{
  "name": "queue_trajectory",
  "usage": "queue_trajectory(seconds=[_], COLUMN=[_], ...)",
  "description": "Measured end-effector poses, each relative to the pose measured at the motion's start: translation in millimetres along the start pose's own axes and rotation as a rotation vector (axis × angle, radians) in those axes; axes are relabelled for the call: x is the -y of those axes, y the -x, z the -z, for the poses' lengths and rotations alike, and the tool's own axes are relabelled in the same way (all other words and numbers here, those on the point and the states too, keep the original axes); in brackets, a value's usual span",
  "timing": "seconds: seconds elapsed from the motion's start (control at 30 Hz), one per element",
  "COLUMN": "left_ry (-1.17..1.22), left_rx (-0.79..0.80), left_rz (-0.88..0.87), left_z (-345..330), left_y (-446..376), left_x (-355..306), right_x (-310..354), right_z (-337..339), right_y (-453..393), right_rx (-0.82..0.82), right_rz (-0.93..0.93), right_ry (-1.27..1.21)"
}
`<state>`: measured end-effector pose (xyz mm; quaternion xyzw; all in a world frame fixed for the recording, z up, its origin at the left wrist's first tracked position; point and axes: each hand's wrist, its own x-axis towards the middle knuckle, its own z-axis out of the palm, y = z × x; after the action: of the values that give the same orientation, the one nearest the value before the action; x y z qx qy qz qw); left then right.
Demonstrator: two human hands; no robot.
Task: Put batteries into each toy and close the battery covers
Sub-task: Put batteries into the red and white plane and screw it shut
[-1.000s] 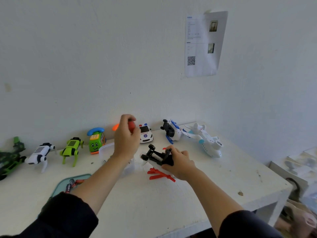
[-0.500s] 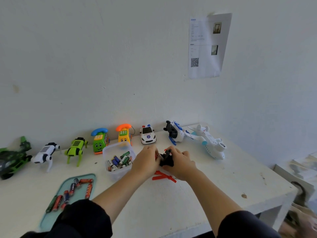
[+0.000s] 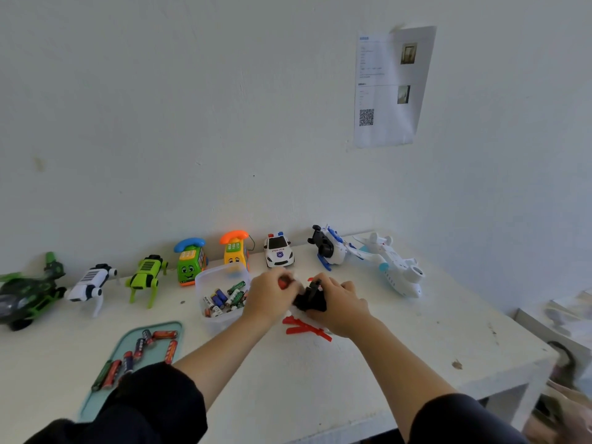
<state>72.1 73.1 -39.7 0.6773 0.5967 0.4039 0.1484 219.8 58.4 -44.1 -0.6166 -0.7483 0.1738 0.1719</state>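
On the white table [image 3: 384, 354], a clear tub [image 3: 205, 283] holds loose batteries [image 3: 226, 298].

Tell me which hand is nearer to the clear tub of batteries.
Left. The left hand is right beside the clear tub of batteries, at its right wall. The right hand grips the toy farther right, beyond the left hand.

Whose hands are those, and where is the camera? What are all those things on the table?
The camera sits on a person's head, looking down at their own two hands. The right hand grips an upturned toy with red blades. The left hand holds something red against it; what it is, I cannot tell. On the white table a row of toys stands by the wall. A clear tub holds batteries, and a teal tray holds more.
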Motion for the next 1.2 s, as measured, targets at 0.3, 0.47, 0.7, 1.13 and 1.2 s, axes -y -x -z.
queue_trajectory(seconds=[0.3,0.47,0.7,1.13,1.2], left_ry=[0.267,0.304,-0.222,-0.195,-0.184], left_rx=[-0.132,-0.243,-0.204,-0.007,0.007], left_rz=[0.546,0.66,0.641,0.602,0.559], left_z=[56.4,87.2,118.4,126.7,137.9], left_y=[-34.8,-46.5,-18.8,6.3,3.8], left_x=[43.3,63.8,112.7,120.1,122.1], right_x=[1.6,4.0,12.1,10.0,6.9], right_z=[-1.8,-11.9,-32.7,-80.7,-94.0], right_y=[-4.6,-8.0,-6.8,1.0,7.3], right_rx=[0.001,-0.168,-0.403,-0.725,-0.788], right_rz=[-0.041,-0.05,-0.042,0.216,0.218], right_ry=[0.055,0.035,-0.068,-0.215,-0.245])
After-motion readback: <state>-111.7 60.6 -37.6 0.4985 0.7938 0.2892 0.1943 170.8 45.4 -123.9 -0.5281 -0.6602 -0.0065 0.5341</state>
